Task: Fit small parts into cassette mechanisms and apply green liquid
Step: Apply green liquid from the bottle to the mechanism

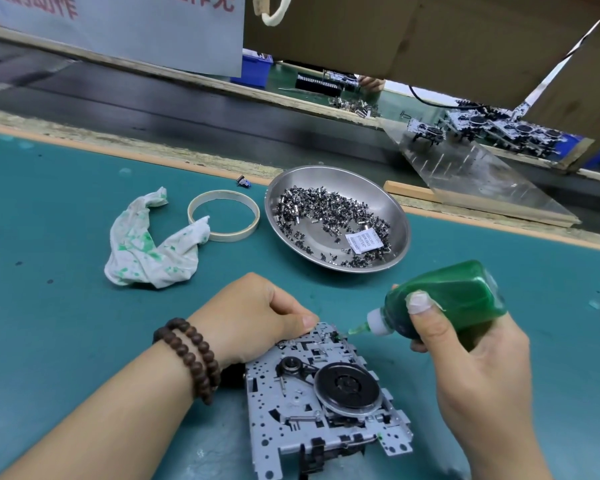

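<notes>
On the teal counter (pixel 49 323), your left hand (pixel 257 317) curls over the far left corner of the cassette mechanism (pixel 326 393), pinning it down. The mechanism's long axis runs from you away, tilted slightly left. To its right, your right hand (pixel 475 362) grips the green bottle (pixel 447 299), nozzle pointing left and touching the far edge just beside your left thumb. Farther back sits a steel bowl (pixel 388 202) of small parts (pixel 326 209).

left hand (pixel 253 315) curled, knuckles up, thumb pressing down; right hand (pixel 471 355) fingers wrapped in a grip.
</notes>
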Demonstrator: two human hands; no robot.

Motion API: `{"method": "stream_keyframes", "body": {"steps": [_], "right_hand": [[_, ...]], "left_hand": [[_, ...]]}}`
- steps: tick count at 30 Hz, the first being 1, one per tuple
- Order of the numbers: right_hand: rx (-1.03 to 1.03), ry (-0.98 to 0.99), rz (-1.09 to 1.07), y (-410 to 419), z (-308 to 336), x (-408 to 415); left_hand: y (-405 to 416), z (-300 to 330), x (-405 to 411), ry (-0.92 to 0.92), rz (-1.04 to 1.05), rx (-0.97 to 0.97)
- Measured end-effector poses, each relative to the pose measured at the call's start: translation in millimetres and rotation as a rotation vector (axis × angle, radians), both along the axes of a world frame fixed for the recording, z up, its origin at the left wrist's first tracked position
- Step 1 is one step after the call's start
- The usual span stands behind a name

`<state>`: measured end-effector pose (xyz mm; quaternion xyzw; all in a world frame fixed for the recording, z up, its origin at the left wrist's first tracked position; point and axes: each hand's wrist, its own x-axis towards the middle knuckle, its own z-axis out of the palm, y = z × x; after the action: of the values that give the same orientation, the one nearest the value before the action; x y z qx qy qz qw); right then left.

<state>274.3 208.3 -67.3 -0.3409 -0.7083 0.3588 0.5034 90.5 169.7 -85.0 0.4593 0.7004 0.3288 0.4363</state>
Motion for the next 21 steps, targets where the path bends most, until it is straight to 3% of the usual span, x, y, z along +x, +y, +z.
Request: {"method": "stream_keyframes", "body": {"steps": [16,21], "right_hand": [[-0.018,-0.038,-0.021,0.7,0.2,1.0],[-0.047,0.03,0.008,-0.1,1.0,0.8]], "left_hand": [[-0.4,2.3,1.5,-0.011,-0.01,-0.003],[1.1,0.8,1.3,-0.012,-0.004,0.009]]}}
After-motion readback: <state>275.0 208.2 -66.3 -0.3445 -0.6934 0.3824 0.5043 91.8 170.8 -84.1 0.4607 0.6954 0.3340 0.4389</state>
